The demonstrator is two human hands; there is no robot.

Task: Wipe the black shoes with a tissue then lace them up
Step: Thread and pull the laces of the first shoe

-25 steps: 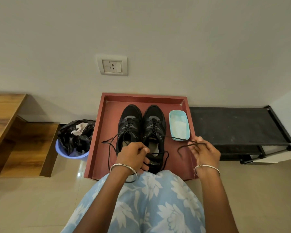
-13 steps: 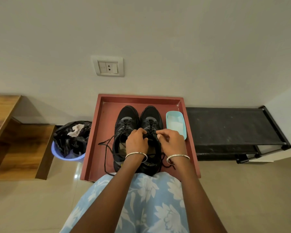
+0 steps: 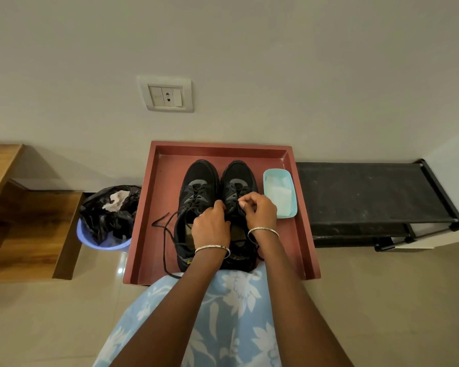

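Black shoes [image 3: 200,178]: one pair, side by side on a red tray [image 3: 157,207] on the floor, toes pointing to 12 o'clock toward the wall, heels at 6 o'clock near the person's lap.

Shoe on the 9 o'clock side [image 3: 196,192]: upper eyelets unthreaded, a loose lace [image 3: 164,234] trailing over the tray floor toward 8 o'clock.

Shoe on the 3 o'clock side [image 3: 239,176]: lacing [image 3: 236,187] crossed over the forefoot; both hands at its throat.

Left hand [image 3: 210,226]: back facing up, fingers curled down between the two shoes; whether they grip anything is hidden.

Right hand [image 3: 257,210]: thumb and forefinger pressed together, pinching the lacing, the other fingers curled.

Bangles: one on the left wrist [image 3: 212,248], one on the right [image 3: 263,230].

Teal container [image 3: 266,181]: on the tray at 3 o'clock of the shoes, just beside them, with white tissue [image 3: 280,193] inside.

Lavender bin [image 3: 104,243]: at 9 o'clock of the tray, lined with a black bag [image 3: 104,215], crumpled tissue [image 3: 117,200] on top.

Black rack [image 3: 368,192]: at 3 o'clock of the tray.

Wall socket [image 3: 167,95]: at 12 o'clock.
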